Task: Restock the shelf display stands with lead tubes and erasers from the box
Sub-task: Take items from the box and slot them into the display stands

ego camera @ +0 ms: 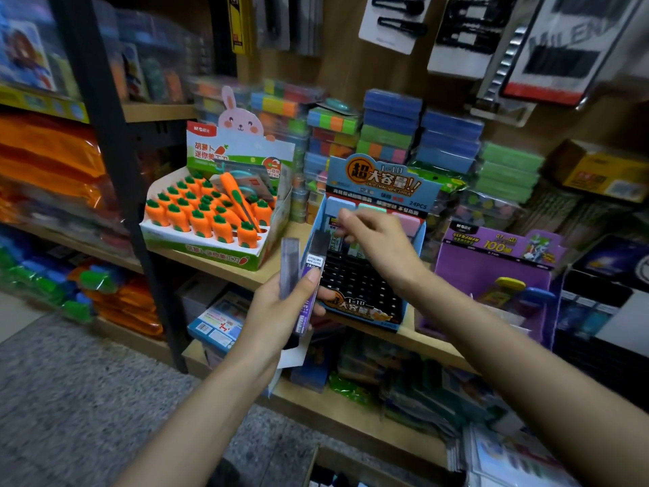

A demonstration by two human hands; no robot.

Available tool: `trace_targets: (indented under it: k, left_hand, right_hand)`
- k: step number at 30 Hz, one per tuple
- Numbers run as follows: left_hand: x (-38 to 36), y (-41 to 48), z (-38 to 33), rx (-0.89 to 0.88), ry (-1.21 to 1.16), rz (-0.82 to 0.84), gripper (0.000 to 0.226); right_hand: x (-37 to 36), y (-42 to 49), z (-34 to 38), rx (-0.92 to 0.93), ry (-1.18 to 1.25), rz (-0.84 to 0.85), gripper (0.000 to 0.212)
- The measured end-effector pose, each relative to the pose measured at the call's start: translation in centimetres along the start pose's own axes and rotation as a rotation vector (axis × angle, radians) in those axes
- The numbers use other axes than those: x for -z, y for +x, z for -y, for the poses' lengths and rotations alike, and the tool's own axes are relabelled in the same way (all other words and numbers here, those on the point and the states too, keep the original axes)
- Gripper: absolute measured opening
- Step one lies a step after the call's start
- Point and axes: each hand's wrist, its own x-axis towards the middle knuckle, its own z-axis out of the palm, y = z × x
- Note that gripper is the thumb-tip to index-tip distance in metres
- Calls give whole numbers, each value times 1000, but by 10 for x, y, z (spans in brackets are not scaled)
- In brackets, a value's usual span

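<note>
Left hand (277, 311) gripping slim dark purple-labelled lead tubes (316, 246), right hand (377, 240) over blue display stand (361, 311), grip unclear

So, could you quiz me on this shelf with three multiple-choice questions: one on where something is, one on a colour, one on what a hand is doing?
1. Where is the carrot box relative to the blue stand?
A) right of it
B) left of it
C) a shelf below it

2. What colour is the right-hand stand?
A) red
B) white
C) purple

3. What is the left hand doing?
A) holding lead tubes
B) lying flat on the shelf
C) gripping a carrot

Answers:
1 B, the carrot box stands to the blue stand's left.
2 C, its front and header are purple.
3 A, thumb and fingers grip the tubes upright.
</note>
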Motion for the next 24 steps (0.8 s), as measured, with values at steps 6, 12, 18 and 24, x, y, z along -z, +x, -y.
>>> trace_targets:
  k: [6, 12, 18, 24]
  left_hand:
    - [-29, -7, 1, 31, 13, 151, 27]
    - [-71, -8, 1, 37, 11, 174, 31]
    - [-112, -11, 8, -26, 103, 344, 33]
    - [-149, -15, 19, 76, 73, 423, 57]
  right_hand:
    - [18, -59, 1, -277, 490, 16, 19]
    - [89, -91, -15, -236, 515, -235, 5]
    - [192, -135, -59, -182, 319, -499, 14]
    - [267, -163, -118, -171, -102, -674, 13]
